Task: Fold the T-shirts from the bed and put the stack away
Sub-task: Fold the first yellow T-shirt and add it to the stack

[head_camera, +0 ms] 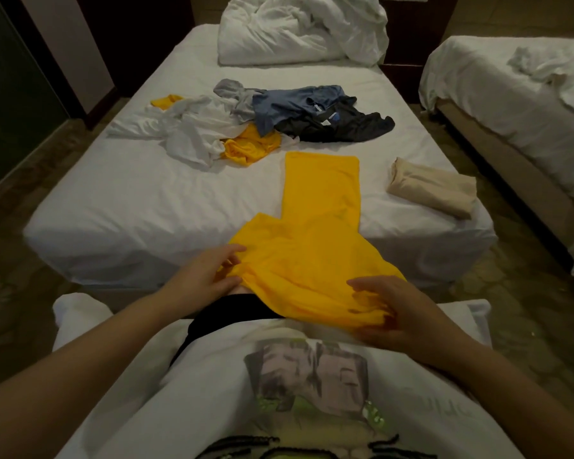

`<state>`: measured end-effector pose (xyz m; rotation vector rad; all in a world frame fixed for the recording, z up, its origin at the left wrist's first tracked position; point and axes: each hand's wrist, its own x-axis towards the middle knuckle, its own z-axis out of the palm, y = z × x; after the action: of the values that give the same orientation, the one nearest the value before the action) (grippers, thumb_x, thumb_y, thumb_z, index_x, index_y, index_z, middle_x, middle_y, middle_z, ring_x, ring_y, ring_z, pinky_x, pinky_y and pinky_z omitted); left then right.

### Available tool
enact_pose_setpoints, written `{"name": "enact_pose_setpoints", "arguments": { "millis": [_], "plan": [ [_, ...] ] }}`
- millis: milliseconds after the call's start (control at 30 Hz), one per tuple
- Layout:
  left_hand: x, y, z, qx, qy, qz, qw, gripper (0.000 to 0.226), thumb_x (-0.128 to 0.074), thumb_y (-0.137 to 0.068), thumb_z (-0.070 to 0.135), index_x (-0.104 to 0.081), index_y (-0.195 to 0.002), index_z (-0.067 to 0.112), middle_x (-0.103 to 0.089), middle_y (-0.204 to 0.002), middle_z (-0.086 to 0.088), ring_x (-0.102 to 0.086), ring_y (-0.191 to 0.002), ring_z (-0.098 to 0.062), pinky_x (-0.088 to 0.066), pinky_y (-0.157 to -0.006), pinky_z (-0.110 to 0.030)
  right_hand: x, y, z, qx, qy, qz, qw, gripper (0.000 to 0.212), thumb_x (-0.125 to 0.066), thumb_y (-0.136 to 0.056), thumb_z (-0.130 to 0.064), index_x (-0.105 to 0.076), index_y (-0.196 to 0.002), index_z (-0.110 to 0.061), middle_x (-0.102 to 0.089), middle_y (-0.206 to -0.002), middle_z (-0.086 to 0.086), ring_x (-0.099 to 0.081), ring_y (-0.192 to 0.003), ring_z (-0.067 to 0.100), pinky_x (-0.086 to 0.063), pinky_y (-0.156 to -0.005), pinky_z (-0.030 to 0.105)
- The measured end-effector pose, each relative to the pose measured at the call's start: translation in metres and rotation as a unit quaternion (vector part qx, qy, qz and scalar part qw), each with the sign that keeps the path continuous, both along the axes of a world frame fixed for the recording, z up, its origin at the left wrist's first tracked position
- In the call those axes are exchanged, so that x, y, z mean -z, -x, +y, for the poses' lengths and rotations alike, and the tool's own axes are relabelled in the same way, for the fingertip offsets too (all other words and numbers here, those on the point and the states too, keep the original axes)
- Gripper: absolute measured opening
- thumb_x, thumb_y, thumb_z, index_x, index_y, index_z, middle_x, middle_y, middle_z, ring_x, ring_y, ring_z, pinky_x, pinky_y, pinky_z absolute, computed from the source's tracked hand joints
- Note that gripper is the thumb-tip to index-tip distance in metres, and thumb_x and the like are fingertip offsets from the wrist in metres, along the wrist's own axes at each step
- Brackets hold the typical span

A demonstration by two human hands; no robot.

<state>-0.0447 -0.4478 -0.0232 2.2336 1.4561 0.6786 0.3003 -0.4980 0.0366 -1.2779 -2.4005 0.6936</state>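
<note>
A yellow T-shirt [315, 233] lies lengthwise over the near edge of the bed [140, 200], its far part folded into a narrow strip and its near end hanging toward me. My left hand [206, 276] pinches the near left corner of it. My right hand [398, 313] grips the bunched near right corner. A folded beige T-shirt [434, 187] rests at the bed's right side. A loose pile of T-shirts [246, 124], white, yellow, grey, blue and black, sits in the middle of the bed.
A crumpled white duvet [302, 28] is heaped at the head of the bed. A second bed [517, 104] with white sheets stands to the right across a narrow floor gap. Dark wall panels lie to the left.
</note>
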Motion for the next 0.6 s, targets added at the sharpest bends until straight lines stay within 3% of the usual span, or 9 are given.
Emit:
{"name": "enact_pose_setpoints", "arguments": {
  "millis": [100, 200, 267, 333, 367, 433, 533, 600],
  "plan": [
    [0.002, 0.001, -0.001, 0.041, -0.067, 0.022, 0.997, 0.028, -0.048, -0.08, 0.041, -0.066, -0.091, 0.023, -0.066, -0.085, -0.004, -0.052, -0.079, -0.007, -0.04, -0.069, -0.021, -0.001, -0.001, 0.003, -0.036, -0.087, -0.02, 0.995, 0.036, -0.054, -0.075, -0.05, -0.064, -0.106, -0.034, -0.059, -0.103, -0.025, -0.051, -0.096, 0.0, -0.045, -0.072, 0.012],
    [-0.005, 0.001, 0.0, 0.001, -0.079, -0.019, 0.997, 0.02, -0.05, -0.078, 0.04, -0.055, -0.091, 0.026, -0.062, -0.075, 0.006, -0.05, -0.074, -0.007, -0.039, -0.066, -0.022, -0.001, -0.004, 0.004, -0.022, -0.13, -0.003, 0.991, 0.033, -0.05, -0.072, -0.031, -0.072, -0.092, -0.017, -0.071, -0.092, 0.0, -0.058, -0.088, 0.013, -0.056, -0.067, 0.038],
    [-0.011, 0.001, -0.001, 0.0, -0.071, -0.042, 0.997, 0.02, -0.052, -0.076, 0.04, -0.055, -0.09, 0.027, -0.061, -0.08, 0.017, -0.051, -0.072, 0.0, -0.036, -0.066, -0.013, -0.014, -0.006, 0.002, -0.001, -0.031, 0.044, 0.999, 0.028, -0.055, -0.076, -0.046, -0.072, -0.092, -0.028, -0.07, -0.088, -0.006, -0.062, -0.083, 0.011, -0.054, -0.07, 0.031],
    [-0.012, 0.002, -0.003, -0.004, 0.001, -0.065, 0.998, 0.01, -0.06, -0.071, 0.038, -0.06, -0.076, 0.029, -0.059, -0.077, 0.03, -0.05, -0.068, 0.008, -0.035, -0.064, -0.006, -0.027, -0.004, 0.002, -0.021, 0.092, 0.045, 0.995, 0.043, -0.049, -0.074, -0.074, -0.067, -0.094, -0.04, -0.067, -0.086, -0.012, -0.061, -0.077, 0.006, -0.047, -0.065, 0.019],
    [-0.011, 0.004, -0.004, -0.008, 0.059, -0.073, 0.996, 0.002, -0.063, -0.069, 0.034, -0.061, -0.069, 0.032, -0.059, -0.071, 0.03, -0.05, -0.065, 0.009, -0.035, -0.063, -0.006, -0.031, -0.002, 0.004, -0.029, 0.145, 0.033, 0.988, 0.041, -0.048, -0.073, -0.074, -0.068, -0.089, -0.042, -0.067, -0.085, -0.016, -0.061, -0.077, 0.003, -0.046, -0.065, 0.018],
    [-0.003, 0.009, -0.007, -0.037, 0.16, -0.106, 0.981, 0.007, -0.063, -0.067, 0.03, -0.062, -0.064, 0.037, -0.058, -0.061, 0.021, -0.048, -0.058, 0.005, -0.038, -0.061, -0.014, -0.039, 0.006, 0.011, -0.024, 0.176, 0.006, 0.984, 0.025, -0.051, -0.072, -0.062, -0.067, -0.08, -0.044, -0.069, -0.087, -0.018, -0.062, -0.082, 0.001, -0.048, -0.071, 0.022],
    [0.004, 0.012, -0.007, -0.128, 0.165, -0.161, 0.965, 0.014, -0.067, -0.076, 0.023, -0.056, -0.068, 0.026, -0.056, -0.059, 0.005, -0.05, -0.057, -0.007, -0.042, -0.062, -0.029, -0.045, 0.028, 0.027, -0.009, 0.132, -0.009, 0.991, 0.026, -0.047, -0.082, -0.052, -0.065, -0.096, -0.04, -0.069, -0.104, -0.012, -0.061, -0.09, 0.005, -0.049, -0.08, 0.028],
    [0.0, 0.007, -0.007, -0.194, 0.162, -0.17, 0.952, 0.012, -0.061, -0.088, 0.014, -0.055, -0.082, 0.023, -0.057, -0.059, -0.006, -0.054, -0.048, -0.007, -0.045, -0.054, -0.024, -0.041, 0.05, 0.04, -0.021, 0.082, -0.049, 0.995, 0.031, -0.047, -0.093, -0.042, -0.065, -0.114, -0.027, -0.066, -0.118, -0.003, -0.059, -0.103, 0.014, -0.047, -0.088, 0.033]
  ]
}}
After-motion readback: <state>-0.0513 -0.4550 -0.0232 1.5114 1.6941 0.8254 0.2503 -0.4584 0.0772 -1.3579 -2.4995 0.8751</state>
